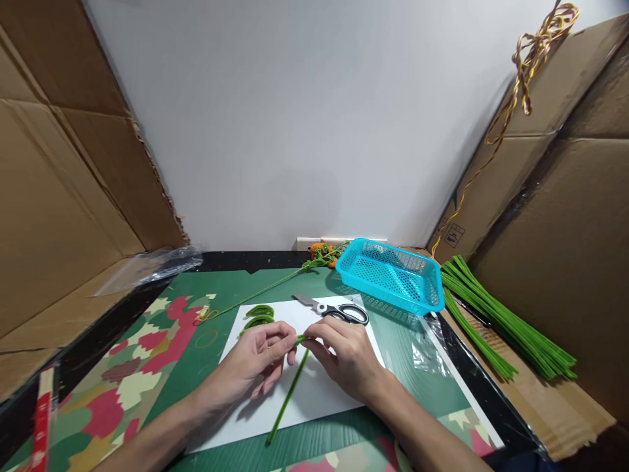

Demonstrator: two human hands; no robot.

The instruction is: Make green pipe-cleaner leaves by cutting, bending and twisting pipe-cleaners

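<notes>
A slack pinch could undo the green pipe cleaner [289, 394]

The pipe cleaner is held between 2 hands over white paper [322, 398], near the middle of the bench [196, 295]. On the left hand [268, 354], thumb and forefinger pinch its upper part, the other fingers loosely curled; the right hand [346, 351] has its fingers drawn narrow on the same part. A straight length slants toward the bench's near edge; how it joins the pinched part is hidden.

If either pinch loosens, the springy wire would probably uncurl. Bending too sharply at a single point could kink it, and a bare wire end could prick a fingertip. The free length might snag a forearm and twist the work.

The scissors [322, 308] lie just beyond the right hand, toward the far edge, so a careless knuckle could shove them. The 2 green loops [263, 307] just beyond the left hand could be crushed if it slides forward
</notes>
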